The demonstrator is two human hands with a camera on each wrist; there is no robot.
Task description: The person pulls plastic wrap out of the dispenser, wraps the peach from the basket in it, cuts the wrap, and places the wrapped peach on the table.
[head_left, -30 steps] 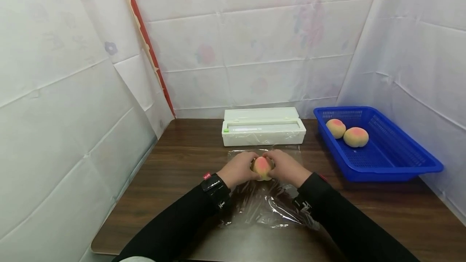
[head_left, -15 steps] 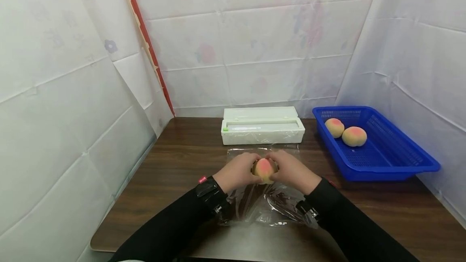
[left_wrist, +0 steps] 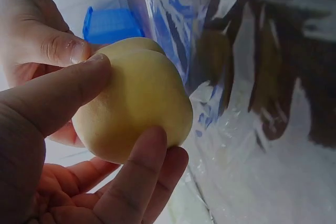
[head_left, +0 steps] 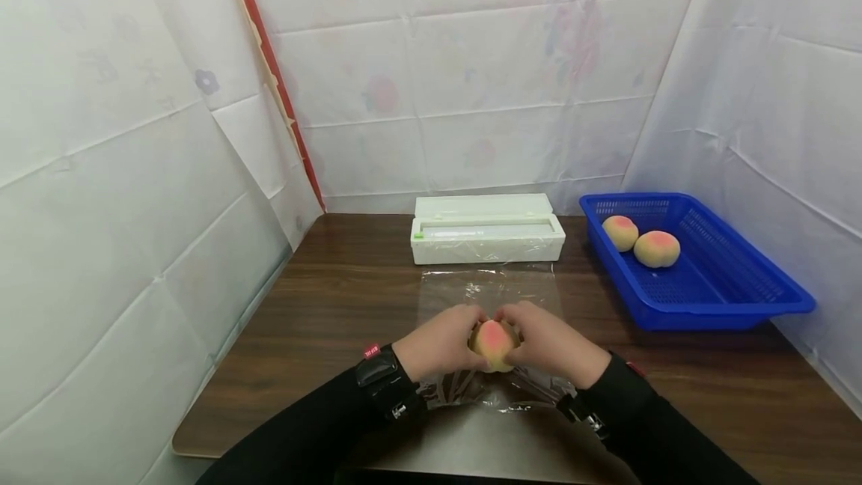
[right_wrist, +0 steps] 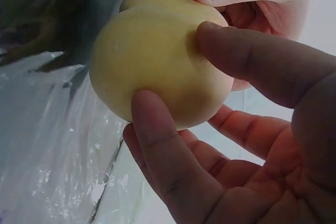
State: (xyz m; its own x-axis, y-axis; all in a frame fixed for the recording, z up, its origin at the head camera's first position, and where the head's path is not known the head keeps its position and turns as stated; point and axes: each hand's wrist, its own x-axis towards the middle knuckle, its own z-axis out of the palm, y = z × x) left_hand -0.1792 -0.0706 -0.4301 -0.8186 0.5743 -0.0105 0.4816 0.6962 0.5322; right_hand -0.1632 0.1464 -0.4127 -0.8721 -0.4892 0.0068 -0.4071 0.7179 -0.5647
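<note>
A peach (head_left: 494, 344), pink on top and pale yellow below, is held between both hands over a sheet of clear plastic wrap (head_left: 494, 287). My left hand (head_left: 441, 341) grips its left side with curled thumb and fingers. On the opposite side, my right hand (head_left: 555, 346) holds it the same way. Both wrist views show the peach's yellow underside (left_wrist: 131, 103) with thumbs and fingertips pressed against it. The wrap lies on the table, wrinkled and shiny near the wrists. Whether the peach touches the wrap cannot be told.
Behind the wrap stands an open white cling film box (head_left: 488, 249) with its lid raised. A blue plastic basket (head_left: 734, 313) sits at the right, holding two more peaches (head_left: 656, 249). White sheeting (head_left: 471, 96) hangs around the dark wooden table (head_left: 303, 343).
Both hands have moved toward the person with the peach between them, and more of the wrap's far part shows now. The box and basket stay in place.
</note>
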